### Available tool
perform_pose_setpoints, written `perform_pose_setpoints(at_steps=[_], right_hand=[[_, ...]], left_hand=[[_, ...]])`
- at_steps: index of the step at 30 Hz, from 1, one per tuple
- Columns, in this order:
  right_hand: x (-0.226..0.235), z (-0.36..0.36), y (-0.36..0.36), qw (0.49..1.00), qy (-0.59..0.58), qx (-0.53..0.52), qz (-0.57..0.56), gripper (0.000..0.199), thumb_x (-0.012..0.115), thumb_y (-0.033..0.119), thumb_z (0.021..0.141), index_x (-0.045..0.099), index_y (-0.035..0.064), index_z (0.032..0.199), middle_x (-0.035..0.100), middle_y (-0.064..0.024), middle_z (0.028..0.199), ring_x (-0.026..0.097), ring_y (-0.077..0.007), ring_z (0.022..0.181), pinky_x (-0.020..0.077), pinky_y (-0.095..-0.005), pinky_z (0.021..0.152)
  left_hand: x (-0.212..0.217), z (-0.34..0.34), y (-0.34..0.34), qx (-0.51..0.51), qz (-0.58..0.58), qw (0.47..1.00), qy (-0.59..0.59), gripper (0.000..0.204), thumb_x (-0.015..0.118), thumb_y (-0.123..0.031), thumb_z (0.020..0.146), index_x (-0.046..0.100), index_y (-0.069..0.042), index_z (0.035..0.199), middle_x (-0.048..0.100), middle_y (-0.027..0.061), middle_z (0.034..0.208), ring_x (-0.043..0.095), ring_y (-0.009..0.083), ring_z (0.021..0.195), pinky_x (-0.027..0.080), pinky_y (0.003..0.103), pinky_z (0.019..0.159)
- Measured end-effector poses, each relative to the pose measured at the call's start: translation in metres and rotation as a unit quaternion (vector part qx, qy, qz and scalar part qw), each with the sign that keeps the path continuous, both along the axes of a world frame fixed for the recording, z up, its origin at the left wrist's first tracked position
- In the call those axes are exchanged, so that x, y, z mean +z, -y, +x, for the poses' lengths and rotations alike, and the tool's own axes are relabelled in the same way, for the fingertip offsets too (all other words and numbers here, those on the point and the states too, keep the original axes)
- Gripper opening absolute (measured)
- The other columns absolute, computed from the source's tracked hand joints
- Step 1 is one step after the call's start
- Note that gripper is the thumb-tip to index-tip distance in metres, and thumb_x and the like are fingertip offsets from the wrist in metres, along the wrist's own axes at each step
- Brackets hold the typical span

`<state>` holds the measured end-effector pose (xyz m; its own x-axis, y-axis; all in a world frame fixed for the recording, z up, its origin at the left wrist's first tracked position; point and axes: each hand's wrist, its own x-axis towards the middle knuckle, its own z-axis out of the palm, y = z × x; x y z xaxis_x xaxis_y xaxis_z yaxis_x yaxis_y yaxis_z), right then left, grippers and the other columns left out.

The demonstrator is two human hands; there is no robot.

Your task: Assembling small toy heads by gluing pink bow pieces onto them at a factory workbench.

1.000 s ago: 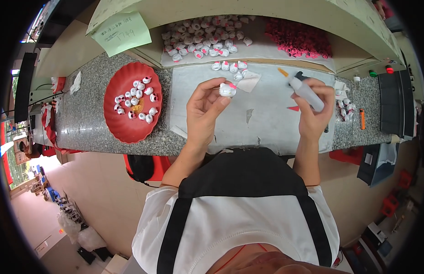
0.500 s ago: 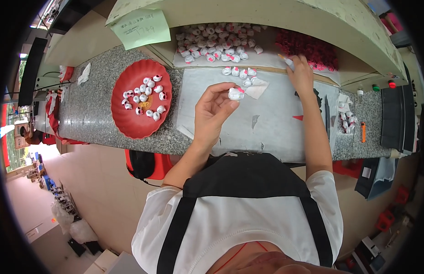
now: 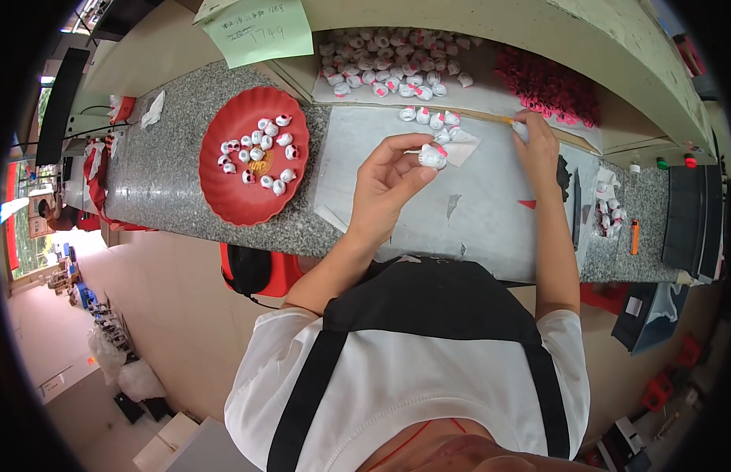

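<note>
A small white head-shaped piece [image 3: 433,156] with a pink bow is pinched between the thumb and fingers of my left hand [image 3: 385,185]. Over the right part of the worktop, my right hand [image 3: 542,153] is closed around a slim white tube [image 3: 521,130] with an orange tip, which points left beside the wooden shelf edge. Between the hands, several similar white pieces [image 3: 423,116] with pink parts stand in a short row. A white paper scrap [image 3: 464,147] lies just behind the held piece, on the pale work sheet [image 3: 397,212].
A red scalloped plate [image 3: 216,189] of white-and-dark-red pieces stands at left. On the shelf lie a heap of white pieces [image 3: 389,59] and a pile of pink parts [image 3: 550,86]. At right are more white pieces [image 3: 613,214], an orange tool [image 3: 634,237] and a black tray [image 3: 688,220].
My right hand has drawn the tube back toward me, from over the shelf to its wooden edge. My left hand still holds the white piece, and the whole view has shifted slightly.
</note>
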<state>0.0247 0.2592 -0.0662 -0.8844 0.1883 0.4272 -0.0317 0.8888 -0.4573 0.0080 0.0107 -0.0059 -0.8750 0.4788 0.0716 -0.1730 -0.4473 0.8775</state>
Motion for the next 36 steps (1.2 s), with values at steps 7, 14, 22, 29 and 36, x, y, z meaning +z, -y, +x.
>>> perform_pose_setpoints(at_steps=[7, 14, 22, 29, 36], right_hand=[[0.046, 0.022, 0.043, 0.978, -0.051, -0.017, -0.202, 0.013, 0.056, -0.004, 0.066, 0.051, 0.0006, 0.078, 0.054, -0.0047, 0.075, 0.051, -0.013, 0.068, 0.039, -0.0227, 0.059], [0.07, 0.048, 0.088, 0.82, -0.022, 0.094, -0.564, 0.011, 0.057, -0.006, 0.065, 0.051, -0.002, 0.075, 0.053, -0.0092, 0.073, 0.048, -0.012, 0.06, 0.0387, -0.0218, 0.056], [0.073, 0.046, 0.103, 0.762, 0.037, 0.138, -0.632, 0.011, 0.058, -0.003, 0.066, 0.051, -0.0018, 0.074, 0.053, -0.0088, 0.072, 0.05, -0.0128, 0.063, 0.0409, -0.0228, 0.057], [0.072, 0.046, 0.103, 0.764, 0.054, 0.119, -0.632, 0.01, 0.058, -0.002, 0.066, 0.051, -0.001, 0.073, 0.052, -0.0075, 0.072, 0.049, -0.0111, 0.062, 0.0402, -0.0217, 0.056], [0.071, 0.047, 0.105, 0.781, 0.037, 0.125, -0.611, 0.009, 0.058, -0.002, 0.066, 0.051, -0.0011, 0.072, 0.052, -0.0072, 0.073, 0.049, -0.0103, 0.062, 0.0395, -0.0208, 0.055]], left_hand=[[-0.003, 0.002, -0.001, 0.01, 0.001, 1.0, -0.023, 0.031, 0.053, 0.005, 0.071, 0.045, 0.002, 0.1, 0.05, 0.0122, 0.098, 0.051, 0.0168, 0.088, 0.042, 0.029, 0.077], [-0.003, 0.005, -0.006, 0.007, -0.032, 0.998, -0.063, 0.03, 0.052, 0.005, 0.072, 0.045, 0.002, 0.101, 0.049, 0.012, 0.099, 0.051, 0.0167, 0.089, 0.041, 0.027, 0.077], [0.001, 0.009, -0.006, 0.032, -0.097, 0.98, -0.17, 0.029, 0.053, 0.006, 0.07, 0.051, 0.0, 0.099, 0.048, 0.0113, 0.102, 0.049, 0.0155, 0.091, 0.042, 0.025, 0.075], [0.002, 0.01, -0.006, 0.027, -0.111, 0.977, -0.177, 0.028, 0.054, 0.005, 0.07, 0.052, -0.001, 0.098, 0.049, 0.0112, 0.101, 0.049, 0.016, 0.09, 0.043, 0.024, 0.074], [0.002, 0.011, -0.005, 0.004, -0.077, 0.982, -0.175, 0.027, 0.055, 0.004, 0.07, 0.052, 0.0, 0.097, 0.05, 0.011, 0.102, 0.048, 0.0162, 0.094, 0.04, 0.025, 0.077]])
